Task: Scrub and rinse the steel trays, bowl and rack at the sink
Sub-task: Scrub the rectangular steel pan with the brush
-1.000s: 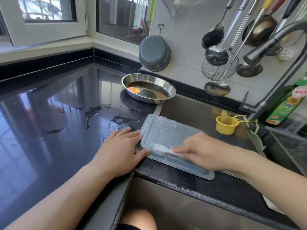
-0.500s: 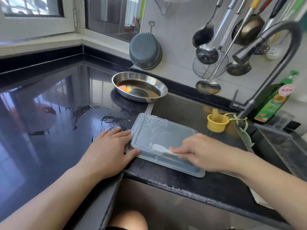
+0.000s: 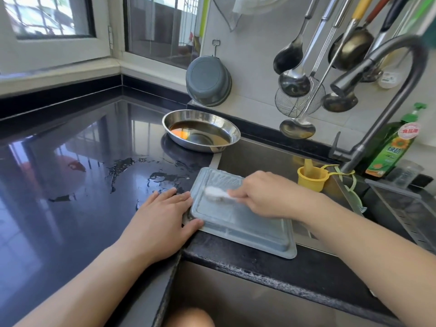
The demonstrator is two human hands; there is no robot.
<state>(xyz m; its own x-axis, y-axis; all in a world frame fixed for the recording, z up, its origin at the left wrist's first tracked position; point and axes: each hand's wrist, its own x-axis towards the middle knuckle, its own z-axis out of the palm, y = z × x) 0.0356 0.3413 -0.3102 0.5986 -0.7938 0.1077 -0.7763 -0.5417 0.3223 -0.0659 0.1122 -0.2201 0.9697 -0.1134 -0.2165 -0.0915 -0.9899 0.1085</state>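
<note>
Now, from the head view: the tray [image 3: 238, 223] lies upside down across the sink's front edge, partly on the counter [image 3: 70, 197]. The left hand [image 3: 162, 218] rests flat with straight fingers, thumb against the tray's near corner, bracing it. The right hand [image 3: 262, 194] grips a white brush [image 3: 215, 193], bristles on the tray's far left part. Scrubbing likely goes best with short, overlapping strokes and firm bracing, since the soapy tray may slide. The bowl [image 3: 200, 131] waits behind, brown liquid inside.
</note>
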